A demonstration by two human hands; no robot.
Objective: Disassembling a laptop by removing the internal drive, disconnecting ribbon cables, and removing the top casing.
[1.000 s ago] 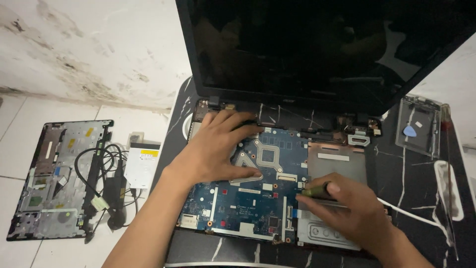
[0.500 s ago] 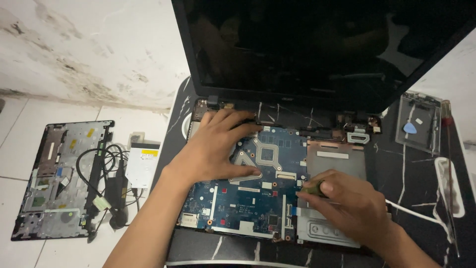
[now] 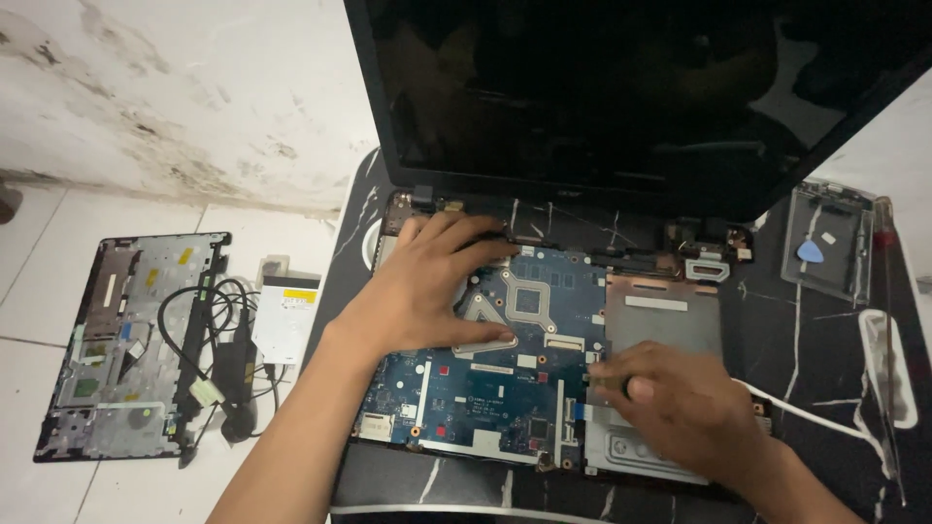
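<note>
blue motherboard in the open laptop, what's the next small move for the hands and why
Probably keep the left hand pressed flat on the blue motherboard while the right hand works its dark tool at the board's right edge. The board lies bare in the laptop base and could shift. What the tip touches is hidden by the fingers.

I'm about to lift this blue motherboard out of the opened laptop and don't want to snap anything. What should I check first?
1. Left hand steadying the motherboard: ok, flat on its upper part.
2. Right hand off the board: not ok, it rests at the right edge.
3. Tool in right hand: cannot tell, blurred.
4. Screws all out: cannot tell.
5. White cable off the board: cannot tell, hidden by the hand.
6. Screen propped open: ok.
</note>
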